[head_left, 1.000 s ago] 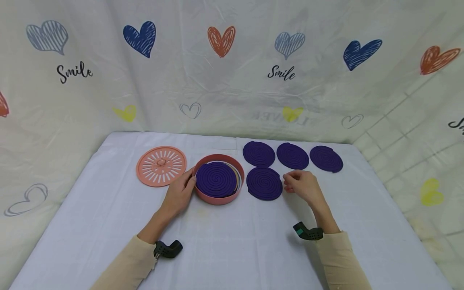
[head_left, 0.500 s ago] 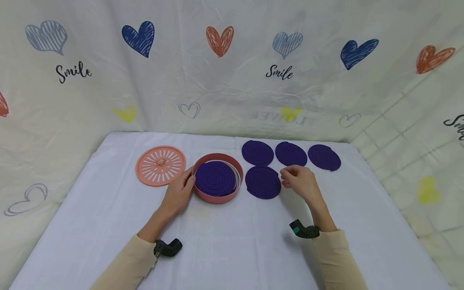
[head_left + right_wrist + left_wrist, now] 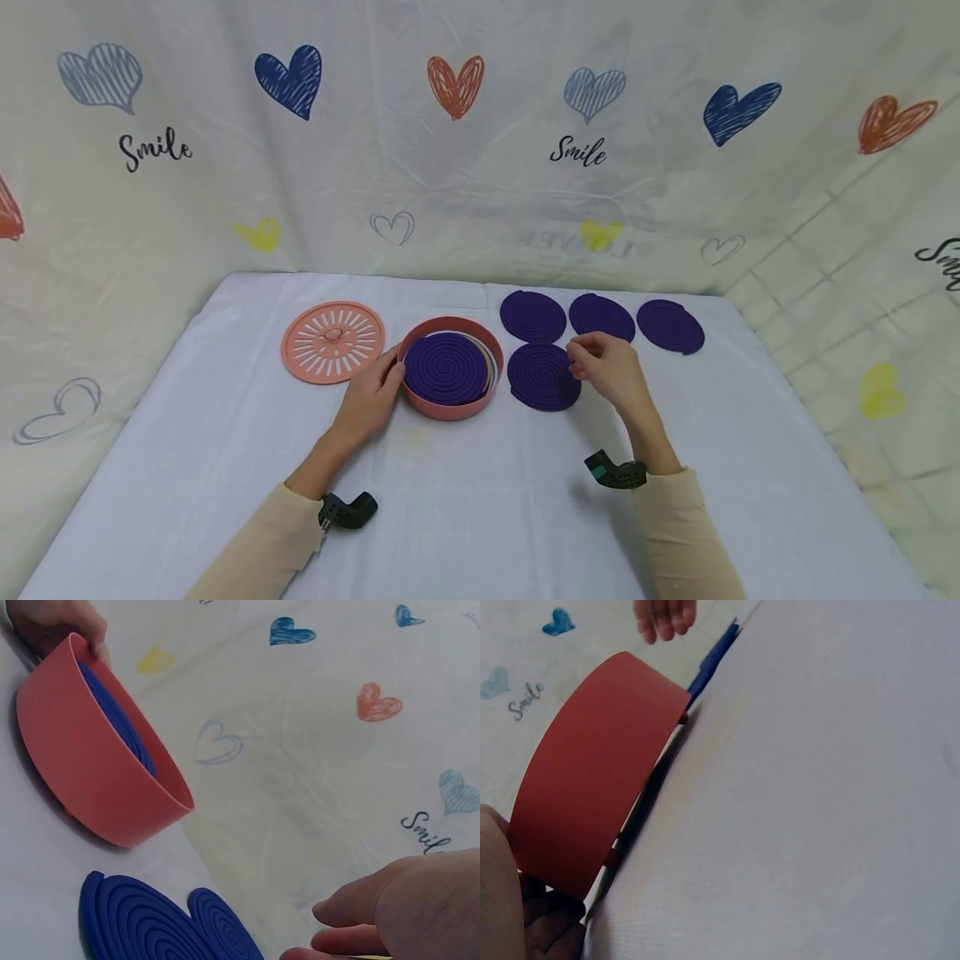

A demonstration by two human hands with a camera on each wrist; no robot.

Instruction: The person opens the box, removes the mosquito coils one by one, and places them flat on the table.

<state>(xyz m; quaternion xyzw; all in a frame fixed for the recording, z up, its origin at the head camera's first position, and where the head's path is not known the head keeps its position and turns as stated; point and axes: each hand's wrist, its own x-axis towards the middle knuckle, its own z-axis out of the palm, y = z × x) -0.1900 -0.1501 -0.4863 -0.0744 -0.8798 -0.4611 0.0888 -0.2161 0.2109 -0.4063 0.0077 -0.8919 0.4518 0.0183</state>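
Observation:
In the head view my left hand (image 3: pixel 369 403) grips the left side of a round coral mosquito coil holder (image 3: pixel 450 412), thumb at its rim. A purple spiral mosquito coil (image 3: pixel 446 368) lies inside, with pale and yellowish edges showing beneath it. My right hand (image 3: pixel 611 368) hovers over the right edge of another mosquito coil (image 3: pixel 542 379) on the table, fingers loosely bent. Nothing shows between those fingers (image 3: pixel 349 900) in the right wrist view. The left wrist view shows the holder's outer wall (image 3: pixel 592 765) tilted up slightly off the cloth.
Three more coils lie along the back right: one left (image 3: pixel 533 317), one middle (image 3: pixel 600 317), partly behind my right hand, one right (image 3: pixel 671 327). A slotted coral lid (image 3: pixel 333 343) rests left of the holder. White cloth (image 3: pixel 480 508) covers the table; a printed curtain (image 3: pixel 495 183) hangs behind.
My right hand has moved left and slightly away from me, from beside the near coil to over its right edge. My left hand keeps its grip on the holder.

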